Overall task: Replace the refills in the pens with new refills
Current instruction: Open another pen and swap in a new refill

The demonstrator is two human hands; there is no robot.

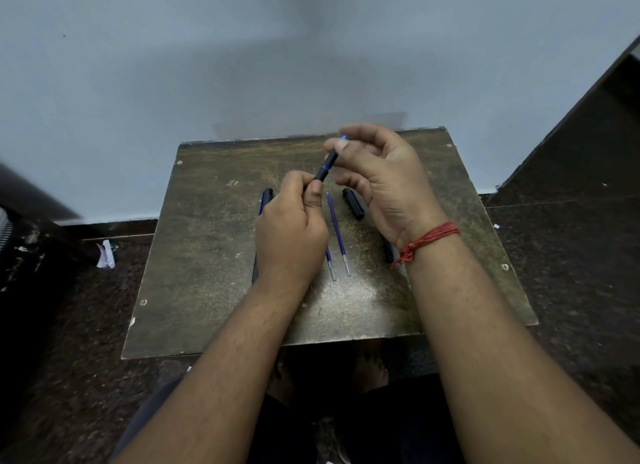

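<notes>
Both hands hold one black and blue pen [326, 166] above the worn wooden board [214, 256]. My left hand [294, 221] grips its lower end in curled fingers. My right hand [377, 176] pinches its upper end, where a blue tip shows. Two blue refills [337, 233] lie side by side on the board between my hands, one partly hidden under my left hand. A black pen cap [353, 204] lies under my right palm. Another pen [265, 200] lies left of my left hand, mostly hidden.
A dark pen part [388, 252] peeks out by my right wrist, next to a red thread bracelet [429, 238]. The board sits against a pale blue wall [242, 65] over dark flooring. Crumpled paper [105, 254] lies on the floor at left.
</notes>
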